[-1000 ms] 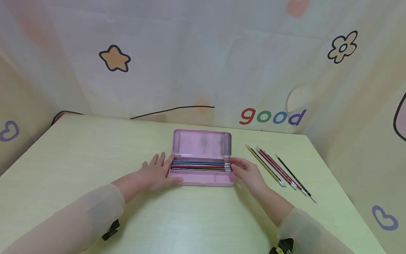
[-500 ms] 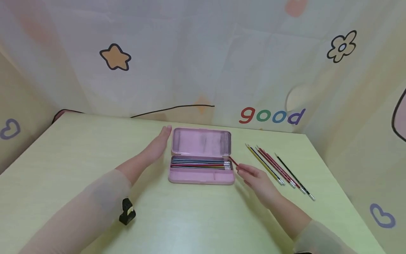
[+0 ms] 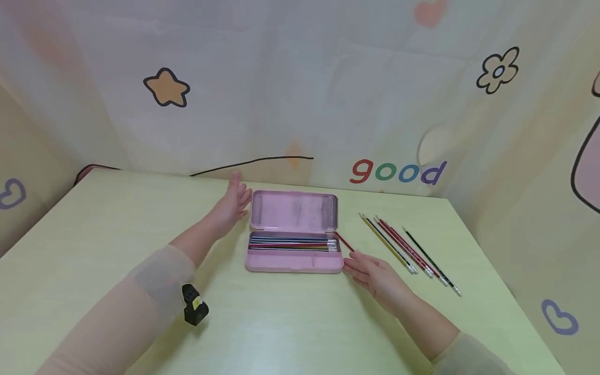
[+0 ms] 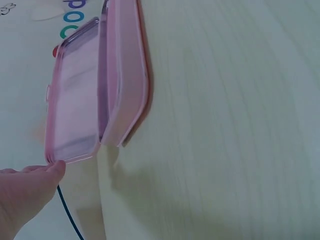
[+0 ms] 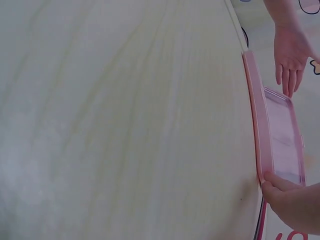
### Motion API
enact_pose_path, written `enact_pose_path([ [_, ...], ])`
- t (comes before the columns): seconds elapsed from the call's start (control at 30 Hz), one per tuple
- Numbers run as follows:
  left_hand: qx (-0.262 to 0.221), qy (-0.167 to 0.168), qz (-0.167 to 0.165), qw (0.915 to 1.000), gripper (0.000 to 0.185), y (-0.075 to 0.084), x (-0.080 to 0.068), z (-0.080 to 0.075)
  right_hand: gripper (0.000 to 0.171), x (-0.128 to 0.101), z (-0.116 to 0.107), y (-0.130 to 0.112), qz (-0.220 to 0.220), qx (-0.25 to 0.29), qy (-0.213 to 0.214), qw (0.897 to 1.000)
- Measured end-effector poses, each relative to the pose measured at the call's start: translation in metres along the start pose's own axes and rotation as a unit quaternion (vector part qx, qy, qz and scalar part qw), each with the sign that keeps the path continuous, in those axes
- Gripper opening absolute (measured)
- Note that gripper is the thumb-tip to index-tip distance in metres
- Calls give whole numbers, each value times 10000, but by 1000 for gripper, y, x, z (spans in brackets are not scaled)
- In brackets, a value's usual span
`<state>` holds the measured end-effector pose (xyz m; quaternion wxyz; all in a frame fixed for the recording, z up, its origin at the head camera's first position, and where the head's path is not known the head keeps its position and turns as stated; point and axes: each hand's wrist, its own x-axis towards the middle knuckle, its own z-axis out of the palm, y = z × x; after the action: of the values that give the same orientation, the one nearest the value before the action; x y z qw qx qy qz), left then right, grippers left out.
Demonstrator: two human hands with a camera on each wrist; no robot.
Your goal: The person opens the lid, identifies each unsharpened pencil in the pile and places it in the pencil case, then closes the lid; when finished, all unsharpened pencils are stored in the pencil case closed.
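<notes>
A pink pencil case stands on the table with its lid raised. Several pencils lie side by side in its rear compartment. My left hand is at the lid's left edge, thumb up and fingers extended. In the left wrist view, that hand's fingertips meet the lid's corner. My right hand has its straight fingers at the case's right end, near the front corner. A red pencil slants from the case's right side towards this hand, its lower end hidden behind the fingers.
Right of my right hand, several loose pencils lie slanted on the table: yellow, dark, red and black ones. A printed cloth hangs behind the table's back edge and along both sides.
My left hand has moved from the case's left side up beside the lid, turning thumb up. My right hand has slid towards the front corner, leaving part of the red pencil in view.
</notes>
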<state>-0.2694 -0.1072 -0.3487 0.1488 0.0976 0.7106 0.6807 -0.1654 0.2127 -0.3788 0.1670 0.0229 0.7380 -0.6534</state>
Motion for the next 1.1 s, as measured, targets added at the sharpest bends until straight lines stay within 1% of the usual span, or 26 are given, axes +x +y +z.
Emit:
enact_pose_path([
  [0.07, -241, -60, 54, 9997, 90, 0, -4, -2, 54, 1, 1, 0, -5, 75, 19, 10000],
  [0.2, -587, -234, 135, 9979, 88, 0, -19, -5, 57, 1, 2, 2, 2, 226, 19, 9997],
  [0.27, -660, -346, 173, 9971, 88, -1, -27, -6, 59, 1, 2, 2, 13, 327, 20, 9995],
  [0.33, -621, -476, 246, 9966, 89, 0, -34, -5, 60, 1, 1, 3, 12, 400, 18, 9992],
  [0.4, -438, -632, 326, 9965, 90, 1, -41, -5, 60, 0, 0, 3, 5, 454, -45, 9990],
  [0.53, 279, -897, 417, 9947, 85, 1, -58, -6, 58, -1, -3, 3, 73, 479, -148, 9987],
  [0.6, 644, -994, 416, 9921, 81, -2, -67, -8, 60, -2, -6, 2, 118, 429, -228, 9988],
  [0.67, 912, -1095, 395, 9890, 77, -4, -76, -10, 65, -2, -8, 2, 141, 329, -340, 9988],
  [0.77, 1331, -1248, 352, 9826, 70, -8, -87, -12, 71, -3, -13, 2, 128, 136, -543, 9984],
  [0.87, 1859, -1355, 225, 9729, 64, -9, -95, -11, 72, -4, -17, 2, 125, 55, -637, 9979],
  [0.9, 2099, -1347, 181, 9682, 63, -9, -97, -10, 71, -4, -18, 2, 118, 31, -671, 9977],
  [0.97, 2653, -1294, 181, 9553, 62, -9, -101, -7, 68, -4, -19, 3, 18, -103, -640, 9979],
  [1.03, 3334, -1169, 224, 9352, 63, -9, -106, -3, 64, -5, -18, 2, -274, -519, -449, 9973],
  [1.07, 3714, -1085, 299, 9216, 66, -10, -107, -1, 63, -5, -17, 2, -463, -861, -299, 9948],
  [1.1, 4104, -1003, 376, 9056, 69, -10, -108, 1, 61, -5, -15, 1, -668, -1257, -170, 9897],
])
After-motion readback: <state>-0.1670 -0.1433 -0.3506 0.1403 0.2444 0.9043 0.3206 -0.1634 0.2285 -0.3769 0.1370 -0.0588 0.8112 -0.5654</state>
